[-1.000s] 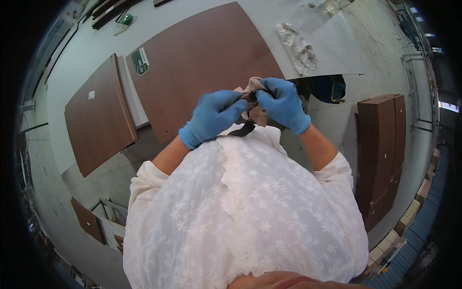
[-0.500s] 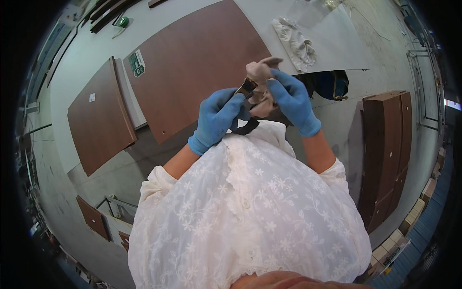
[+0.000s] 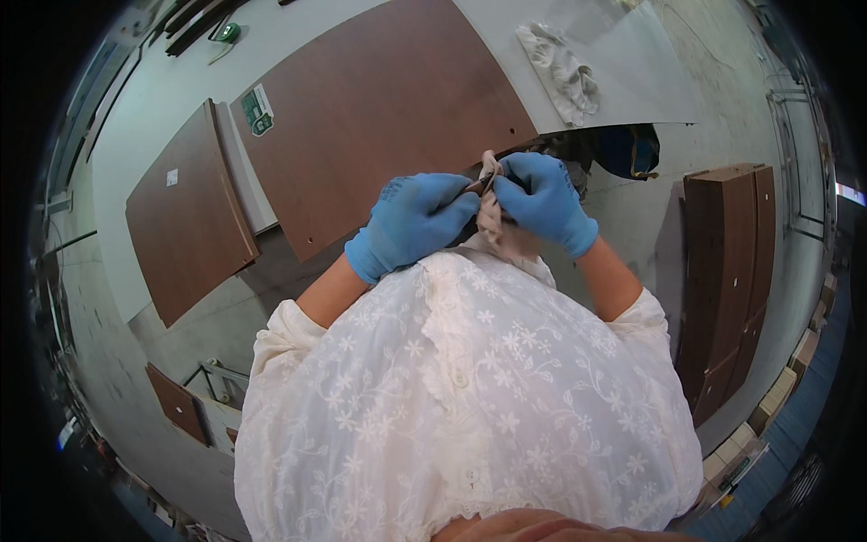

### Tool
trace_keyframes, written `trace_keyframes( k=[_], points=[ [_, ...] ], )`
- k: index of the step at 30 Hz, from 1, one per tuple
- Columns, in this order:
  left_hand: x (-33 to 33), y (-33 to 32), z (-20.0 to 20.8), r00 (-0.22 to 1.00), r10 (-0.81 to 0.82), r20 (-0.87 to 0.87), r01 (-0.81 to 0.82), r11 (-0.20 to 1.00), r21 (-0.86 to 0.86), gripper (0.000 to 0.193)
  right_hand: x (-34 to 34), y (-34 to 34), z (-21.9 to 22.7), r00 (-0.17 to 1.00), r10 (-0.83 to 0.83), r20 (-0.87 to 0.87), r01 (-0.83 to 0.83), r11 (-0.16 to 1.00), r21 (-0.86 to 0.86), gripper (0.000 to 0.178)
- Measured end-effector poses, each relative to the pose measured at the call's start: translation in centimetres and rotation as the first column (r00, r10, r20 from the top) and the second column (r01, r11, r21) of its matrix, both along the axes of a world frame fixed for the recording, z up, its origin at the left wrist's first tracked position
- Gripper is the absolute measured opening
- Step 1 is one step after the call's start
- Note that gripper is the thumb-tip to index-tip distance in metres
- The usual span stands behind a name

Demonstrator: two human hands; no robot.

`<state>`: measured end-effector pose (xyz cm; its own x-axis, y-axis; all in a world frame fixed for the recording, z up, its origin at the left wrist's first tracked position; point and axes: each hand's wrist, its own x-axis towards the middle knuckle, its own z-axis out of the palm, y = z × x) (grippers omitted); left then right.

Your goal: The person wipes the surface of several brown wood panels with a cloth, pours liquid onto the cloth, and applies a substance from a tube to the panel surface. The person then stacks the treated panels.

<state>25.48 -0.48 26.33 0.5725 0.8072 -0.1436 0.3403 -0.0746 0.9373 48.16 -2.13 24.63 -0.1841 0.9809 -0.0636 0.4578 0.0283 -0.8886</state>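
In front of my chest, both hands wear blue gloves and are close together. My left hand (image 3: 414,217) is closed around a small dark tool with a flat end (image 3: 480,185); its kind cannot be made out, since the fingers cover most of it. My right hand (image 3: 547,204) pinches a beige-pink cloth (image 3: 489,215) against the tool's tip, and the cloth's loose end hangs down toward my shirt. Beyond the hands lies a large reddish-brown panel (image 3: 379,117) with a green-and-white label (image 3: 256,110) and small holes near its front corners.
A smaller brown panel (image 3: 190,217) lies at the left. A crumpled white cloth (image 3: 562,77) rests on the white surface at the back right. A stack of brown panels (image 3: 727,280) stands on the right. A green tape measure (image 3: 228,33) sits at the far left.
My hands have come closer together and the right one has moved slightly down. The cloth is now folded around the tool's end, which showed uncovered before.
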Motion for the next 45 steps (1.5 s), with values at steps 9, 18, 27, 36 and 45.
trace_keyframes(
  k=[9,18,27,36,45],
  points=[
    [2.4,-1.4,-0.8,0.986,0.167,-0.011,-0.166,0.986,0.03,0.021,-0.7,-1.0,-3.7,0.915,-0.347,0.206,0.22,0.857,0.466,0.014],
    [1.9,-2.2,1.3,0.882,0.434,0.183,-0.261,0.774,-0.577,0.027,5.4,-1.4,-2.5,0.878,-0.299,-0.374,0.259,0.953,-0.154,0.015],
    [2.5,-2.5,-1.1,0.913,0.349,0.213,-0.297,0.924,-0.239,0.02,1.6,-1.2,0.9,0.931,-0.085,-0.356,-0.012,0.965,-0.261,0.021],
    [1.5,-3.3,-0.6,0.99,0.139,-0.004,-0.139,0.99,0.027,0.015,0.3,-2.6,-2.2,0.963,0.048,0.264,-0.102,0.976,0.193,0.012],
    [2.0,-4.5,-1.3,0.991,0.113,-0.075,-0.12,0.987,-0.108,0.018,1.2,-4.6,-3.0,0.898,0.108,0.427,-0.2,0.964,0.175,0.015]
  ],
)
